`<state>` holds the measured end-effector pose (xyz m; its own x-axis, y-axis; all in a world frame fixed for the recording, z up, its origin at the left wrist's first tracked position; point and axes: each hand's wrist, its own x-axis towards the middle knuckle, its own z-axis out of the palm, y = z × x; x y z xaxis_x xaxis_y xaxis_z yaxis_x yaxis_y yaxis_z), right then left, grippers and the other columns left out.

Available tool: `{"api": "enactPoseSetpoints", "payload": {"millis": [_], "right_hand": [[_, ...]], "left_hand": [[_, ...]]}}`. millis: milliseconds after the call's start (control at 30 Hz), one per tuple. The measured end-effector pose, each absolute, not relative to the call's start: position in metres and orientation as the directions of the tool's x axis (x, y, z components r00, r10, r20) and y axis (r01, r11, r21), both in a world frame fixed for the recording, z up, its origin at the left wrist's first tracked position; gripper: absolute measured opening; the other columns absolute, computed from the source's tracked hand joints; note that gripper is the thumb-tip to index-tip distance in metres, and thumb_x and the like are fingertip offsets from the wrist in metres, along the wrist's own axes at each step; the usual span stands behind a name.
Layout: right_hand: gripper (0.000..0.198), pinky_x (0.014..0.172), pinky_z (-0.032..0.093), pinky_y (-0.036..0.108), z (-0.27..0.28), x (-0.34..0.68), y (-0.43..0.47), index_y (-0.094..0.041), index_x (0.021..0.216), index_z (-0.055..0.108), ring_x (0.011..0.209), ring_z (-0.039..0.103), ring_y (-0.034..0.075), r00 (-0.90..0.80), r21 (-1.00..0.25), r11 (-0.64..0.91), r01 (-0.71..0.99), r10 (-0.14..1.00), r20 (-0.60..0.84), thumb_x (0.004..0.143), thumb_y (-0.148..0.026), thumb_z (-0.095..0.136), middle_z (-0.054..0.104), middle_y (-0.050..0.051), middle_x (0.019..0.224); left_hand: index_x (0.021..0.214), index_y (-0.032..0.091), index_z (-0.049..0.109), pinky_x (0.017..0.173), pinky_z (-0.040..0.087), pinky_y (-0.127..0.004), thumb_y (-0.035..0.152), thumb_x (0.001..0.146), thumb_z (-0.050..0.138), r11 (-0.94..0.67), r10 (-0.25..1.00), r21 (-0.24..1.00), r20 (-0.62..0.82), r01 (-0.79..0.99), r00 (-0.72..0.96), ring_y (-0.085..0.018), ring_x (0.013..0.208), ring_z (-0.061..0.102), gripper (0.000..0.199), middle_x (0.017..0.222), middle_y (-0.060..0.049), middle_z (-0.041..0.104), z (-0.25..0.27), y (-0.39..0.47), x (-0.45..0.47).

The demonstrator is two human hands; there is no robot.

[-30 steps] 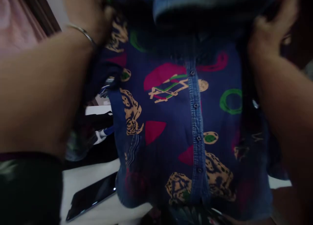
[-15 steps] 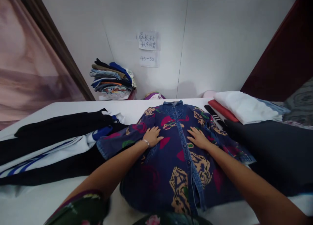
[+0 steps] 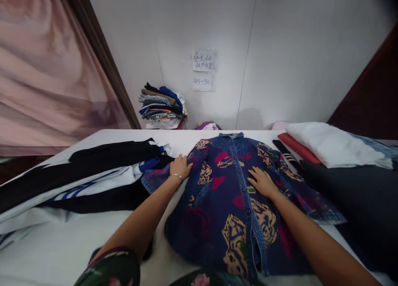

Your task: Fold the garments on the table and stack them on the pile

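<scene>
A dark blue patterned denim shirt [image 3: 222,219] lies spread front up, its collar at the far side and its button strip running toward me. My left hand [image 3: 180,167] rests on the shirt's left-side sleeve near the body, fingers slightly bent and thumb apart, with a bracelet on the wrist. On the front panel, right of the buttons, my right hand [image 3: 262,181] lies flat with its fingers spread. The lower hem reaches close to my body. Part of the right-side sleeve is hidden behind my forearm.
Black and white garments [image 3: 102,174] lie on the white table [image 3: 93,236] at left. At right are a dark grey garment [image 3: 348,190], a folded white one [image 3: 326,143] and a red one [image 3: 298,148]. A clothes stack [image 3: 163,107] stands near the wall, under paper notes [image 3: 204,61].
My left hand has moved left from the shirt's front onto the sleeve. My right hand stays on the right front panel. The view has shifted a little to the left.
</scene>
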<state>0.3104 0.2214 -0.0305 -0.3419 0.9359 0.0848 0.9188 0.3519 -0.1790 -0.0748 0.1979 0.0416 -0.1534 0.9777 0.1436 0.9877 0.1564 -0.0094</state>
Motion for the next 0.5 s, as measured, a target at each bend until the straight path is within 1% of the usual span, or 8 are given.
{"api": "enactPoseSetpoints", "payload": {"millis": [33, 100, 167, 200, 267, 367, 433, 500], "right_hand": [[0.053, 0.112, 0.024, 0.049, -0.032, 0.311, 0.222, -0.022, 0.137, 0.048, 0.139, 0.029, 0.027, -0.343, -0.177, 0.355, 0.918, 0.935, 0.092, 0.092, -0.048, 0.035, 0.037, 0.01, 0.149], [0.053, 0.112, 0.025, 0.048, -0.034, 0.312, 0.223, -0.022, 0.136, 0.049, 0.139, 0.03, 0.027, -0.342, -0.178, 0.356, 0.918, 0.934, 0.102, 0.092, -0.049, 0.036, 0.038, 0.01, 0.148], [0.053, 0.112, 0.025, 0.048, -0.034, 0.312, 0.224, -0.022, 0.136, 0.049, 0.139, 0.031, 0.027, -0.34, -0.181, 0.355, 0.917, 0.934, 0.106, 0.091, -0.049, 0.036, 0.039, 0.01, 0.148], [0.053, 0.112, 0.025, 0.048, -0.034, 0.312, 0.224, -0.022, 0.135, 0.049, 0.138, 0.031, 0.027, -0.34, -0.183, 0.354, 0.917, 0.934, 0.107, 0.091, -0.05, 0.036, 0.039, 0.01, 0.148], [0.054, 0.111, 0.025, 0.049, -0.032, 0.311, 0.223, -0.022, 0.135, 0.05, 0.139, 0.031, 0.027, -0.34, -0.186, 0.353, 0.917, 0.935, 0.102, 0.092, -0.05, 0.035, 0.039, 0.01, 0.148], [0.055, 0.112, 0.024, 0.049, -0.029, 0.31, 0.222, -0.021, 0.136, 0.049, 0.139, 0.03, 0.027, -0.339, -0.185, 0.349, 0.919, 0.937, 0.085, 0.092, -0.05, 0.034, 0.038, 0.01, 0.148], [0.055, 0.112, 0.023, 0.049, -0.028, 0.309, 0.221, -0.021, 0.137, 0.048, 0.139, 0.029, 0.027, -0.337, -0.179, 0.346, 0.921, 0.938, 0.078, 0.092, -0.05, 0.034, 0.037, 0.01, 0.149], [0.054, 0.112, 0.023, 0.049, -0.027, 0.309, 0.22, -0.021, 0.137, 0.048, 0.139, 0.029, 0.027, -0.334, -0.173, 0.342, 0.923, 0.939, 0.079, 0.092, -0.049, 0.034, 0.037, 0.01, 0.149]], "left_hand": [[0.12, 0.017, 0.055, 0.091, 0.043, -0.044, 0.047, 0.089, 0.042, 0.194, 0.977, -0.034, 0.095, 0.98, -0.19, -0.031, 0.116, 0.052, 0.045, 0.127, -0.018, 0.056, 0.043, 0.2, -0.08], [0.112, 0.016, 0.06, 0.086, 0.045, -0.041, 0.045, 0.085, 0.049, 0.195, 0.981, -0.064, 0.028, 0.979, -0.194, -0.031, 0.108, 0.057, 0.041, 0.114, -0.018, 0.063, 0.044, 0.206, -0.085], [0.104, 0.017, 0.065, 0.083, 0.046, -0.037, 0.034, 0.083, 0.054, 0.165, 0.986, -0.069, 0.019, 0.984, -0.164, -0.029, 0.104, 0.059, 0.029, 0.109, -0.016, 0.065, 0.05, 0.216, -0.084], [0.102, 0.017, 0.066, 0.081, 0.046, -0.036, 0.028, 0.083, 0.053, 0.158, 0.987, -0.07, 0.025, 0.985, -0.156, -0.028, 0.101, 0.06, 0.026, 0.109, -0.015, 0.065, 0.056, 0.221, -0.084], [0.102, 0.016, 0.067, 0.077, 0.046, -0.036, 0.018, 0.084, 0.045, 0.165, 0.985, -0.07, 0.066, 0.984, -0.16, -0.028, 0.098, 0.061, 0.028, 0.11, -0.016, 0.063, 0.077, 0.233, -0.087], [0.113, 0.013, 0.062, 0.078, 0.044, -0.041, 0.011, 0.086, 0.032, 0.213, 0.961, -0.062, 0.193, 0.975, -0.197, -0.032, 0.105, 0.057, 0.041, 0.119, -0.021, 0.057, 0.12, 0.253, -0.102], [0.116, 0.012, 0.06, 0.082, 0.042, -0.044, 0.01, 0.087, 0.028, 0.241, 0.942, -0.053, 0.252, 0.969, -0.22, -0.034, 0.113, 0.051, 0.044, 0.123, -0.023, 0.053, 0.142, 0.264, -0.115], [0.112, 0.009, 0.062, 0.086, 0.039, -0.047, 0.009, 0.086, 0.029, 0.258, 0.937, -0.042, 0.255, 0.965, -0.24, -0.036, 0.115, 0.049, 0.042, 0.12, -0.025, 0.055, 0.149, 0.27, -0.12]]}}
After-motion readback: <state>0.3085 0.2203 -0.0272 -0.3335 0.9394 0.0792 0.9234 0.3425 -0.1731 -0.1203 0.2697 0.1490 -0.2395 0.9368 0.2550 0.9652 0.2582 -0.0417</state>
